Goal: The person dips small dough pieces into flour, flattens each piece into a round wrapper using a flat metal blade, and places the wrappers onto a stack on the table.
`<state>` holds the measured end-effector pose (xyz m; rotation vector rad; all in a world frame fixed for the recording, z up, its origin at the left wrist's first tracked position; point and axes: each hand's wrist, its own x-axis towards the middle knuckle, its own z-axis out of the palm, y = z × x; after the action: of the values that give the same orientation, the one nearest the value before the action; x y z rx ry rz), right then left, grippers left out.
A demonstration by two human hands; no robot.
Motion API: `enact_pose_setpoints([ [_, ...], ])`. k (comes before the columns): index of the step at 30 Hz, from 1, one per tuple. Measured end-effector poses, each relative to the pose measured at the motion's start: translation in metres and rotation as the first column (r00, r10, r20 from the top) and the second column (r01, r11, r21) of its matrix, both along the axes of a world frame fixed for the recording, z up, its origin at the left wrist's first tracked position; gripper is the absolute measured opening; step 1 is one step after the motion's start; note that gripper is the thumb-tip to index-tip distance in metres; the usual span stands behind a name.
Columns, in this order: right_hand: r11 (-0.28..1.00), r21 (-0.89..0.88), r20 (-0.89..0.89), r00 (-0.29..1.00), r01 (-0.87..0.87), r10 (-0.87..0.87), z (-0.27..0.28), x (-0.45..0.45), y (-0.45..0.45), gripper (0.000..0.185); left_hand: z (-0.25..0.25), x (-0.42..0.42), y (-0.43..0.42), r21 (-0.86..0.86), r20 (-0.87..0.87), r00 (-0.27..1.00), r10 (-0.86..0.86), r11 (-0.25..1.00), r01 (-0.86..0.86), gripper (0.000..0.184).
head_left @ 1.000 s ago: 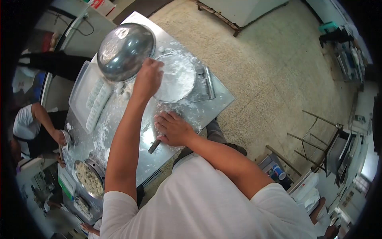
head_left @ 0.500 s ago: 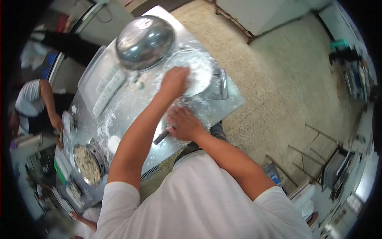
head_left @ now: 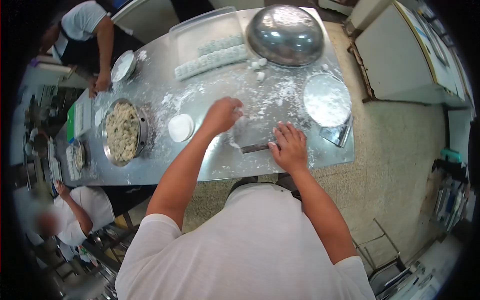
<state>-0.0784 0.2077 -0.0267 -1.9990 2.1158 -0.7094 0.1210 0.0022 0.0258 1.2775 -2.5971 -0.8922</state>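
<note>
My left hand hovers over the floured steel table, its fingers curled together and white at the tips; what they pinch, if anything, is too small to tell. To its right, my right hand lies flat with fingers spread, its thumb and palm over one end of a short dark rolling pin. White round wrappers are stacked left of my left hand. A round container of flour stands beyond my right hand, beside a metal scraper.
An upturned steel bowl and a tray with rows of white pieces sit at the back. Small dough pieces lie nearby. A bowl of filling is at left. Co-workers are behind the table and at lower left.
My left hand has left the flour container and moved left over the table. My right hand remains at the rolling pin. The view has turned, showing more of the table's left side.
</note>
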Motion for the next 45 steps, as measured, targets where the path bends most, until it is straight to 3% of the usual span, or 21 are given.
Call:
enact_pose_setpoints([
  [1, 1.000, -0.006, -0.026, 1.000, 0.011, -0.011, 0.000, 0.000, -0.001, 0.045, -0.011, 0.007, 0.007, -0.030, 0.003, 1.000, -0.019, 0.999, 0.019, 0.034],
  [3, 1.000, -0.012, -0.059, 0.998, 0.006, -0.007, 0.001, 0.002, -0.003, 0.045, -0.014, 0.015, 0.012, 0.095, -0.066, 0.998, 0.018, 0.995, -0.012, 0.033],
  [7, 1.000, 0.001, -0.098, 0.995, 0.010, -0.010, 0.000, 0.000, -0.003, 0.045, -0.008, -0.001, -0.001, 0.031, -0.071, 0.997, 0.040, 0.999, -0.038, 0.043],
  [9, 1.000, 0.006, -0.120, 0.993, 0.007, -0.006, -0.001, 0.002, -0.005, 0.046, -0.017, -0.025, -0.004, -0.452, -0.064, 0.977, 0.204, 0.867, -0.210, 0.057],
  [10, 1.000, 0.011, -0.128, 0.992, 0.009, -0.008, 0.000, 0.002, -0.006, 0.046, -0.033, -0.028, -0.005, -0.446, -0.064, 0.976, 0.208, 0.869, -0.215, 0.057],
  [12, 0.999, 0.033, -0.133, 0.991, 0.012, -0.008, 0.001, 0.002, -0.004, 0.046, -0.056, -0.032, -0.003, -0.538, 0.102, 0.995, -0.019, 0.840, 0.071, 0.063],
  [16, 0.999, 0.050, -0.117, 0.993, 0.012, -0.006, 0.001, 0.003, 0.003, 0.045, -0.055, -0.027, -0.017, -0.449, 0.218, 0.975, -0.027, 0.885, 0.125, 0.063],
  [20, 1.000, 0.023, -0.123, 0.992, 0.014, -0.011, 0.003, 0.001, -0.006, 0.045, -0.055, -0.028, -0.006, -0.399, 0.207, 0.973, -0.101, 0.900, 0.178, 0.063],
  [23, 1.000, 0.004, -0.108, 0.994, 0.015, -0.014, 0.000, 0.001, -0.004, 0.045, -0.058, -0.031, -0.020, -0.469, 0.136, 0.984, -0.114, 0.867, 0.166, 0.061],
  [25, 0.999, -0.015, -0.092, 0.995, 0.030, -0.032, -0.001, -0.001, -0.006, 0.045, -0.054, -0.030, -0.028, -0.183, -0.159, 0.987, -0.006, 0.983, -0.024, 0.053],
  [26, 0.999, -0.005, -0.067, 0.997, 0.035, -0.036, -0.002, 0.000, -0.003, 0.045, -0.055, -0.026, -0.031, -0.189, -0.159, 0.987, -0.017, 0.982, -0.014, 0.053],
  [28, 0.999, -0.008, -0.064, 0.997, 0.038, -0.038, -0.003, 0.000, -0.001, 0.044, -0.041, -0.010, -0.027, 0.238, -0.456, 0.846, 0.276, 0.954, -0.183, 0.041],
  [29, 0.999, -0.015, -0.065, 0.997, 0.029, -0.030, -0.003, -0.001, -0.002, 0.044, -0.034, 0.000, -0.022, 0.238, -0.457, 0.845, 0.279, 0.953, -0.186, 0.041],
  [31, 1.000, -0.009, -0.061, 0.998, 0.024, -0.024, -0.002, -0.001, -0.002, 0.044, -0.024, 0.020, -0.007, -0.107, -0.058, 0.995, -0.087, 0.991, 0.080, 0.028],
  [35, 1.000, -0.003, 0.014, 1.000, -0.023, 0.023, -0.007, -0.008, 0.005, 0.047, -0.022, 0.030, 0.013, -0.036, -0.081, 0.993, -0.086, 0.996, 0.084, 0.026],
  [37, 0.998, 0.034, 0.000, 0.998, -0.057, 0.057, -0.005, -0.009, 0.019, 0.051, -0.015, 0.016, 0.030, 0.417, -0.206, 0.965, 0.159, 0.907, -0.060, 0.027],
  [39, 0.993, 0.072, -0.010, 0.995, -0.096, 0.097, -0.005, -0.007, 0.019, 0.056, -0.025, 0.004, 0.049, 0.383, -0.295, 0.941, 0.164, 0.923, -0.040, 0.028],
  [43, 0.974, 0.217, -0.235, 0.972, 0.056, -0.004, 0.006, 0.006, -0.040, 0.074, -0.024, -0.012, 0.063, 0.375, -0.187, 0.977, 0.103, 0.926, -0.026, 0.023],
  [45, 0.964, 0.216, -0.259, 0.961, 0.153, -0.095, 0.016, 0.008, -0.095, 0.074, -0.031, -0.016, 0.062, 0.187, -0.219, 0.962, 0.163, 0.975, -0.122, 0.020],
])
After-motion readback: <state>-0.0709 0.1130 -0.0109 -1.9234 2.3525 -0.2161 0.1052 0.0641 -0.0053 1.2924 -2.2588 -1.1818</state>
